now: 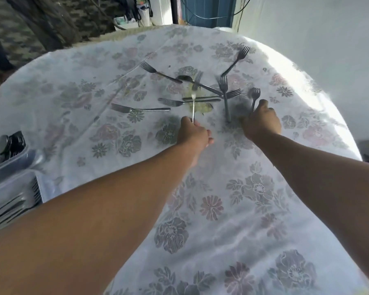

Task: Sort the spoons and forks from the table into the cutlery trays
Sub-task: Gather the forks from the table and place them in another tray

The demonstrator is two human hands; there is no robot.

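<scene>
- Head view: your left hand (193, 134) is closed around the handle end of a fork (193, 96), whose prongs point away from you over the pile in the middle of the table (254, 220).
- Your right hand (261, 122) is curled around the handle of a second fork (254, 96), prongs up, just beside the pile's right edge.
- The rest of the cutlery lies well ahead of you on the flowered cloth: several forks crossed over one another at the centre, with what looks like one spoon (184, 78) among them, and single forks apart to the left and far right.
- The trays (13, 167) sit at the table's left edge, near your left elbow, already holding spoons in the far one and forks in the near one.
- Watch the lift: the left fork lies across others, and it could catch them and drag them across the cloth.
- Your right arm must cross your body to reach the trays; a rushed swing could drop the fork or land it among the spoons.
</scene>
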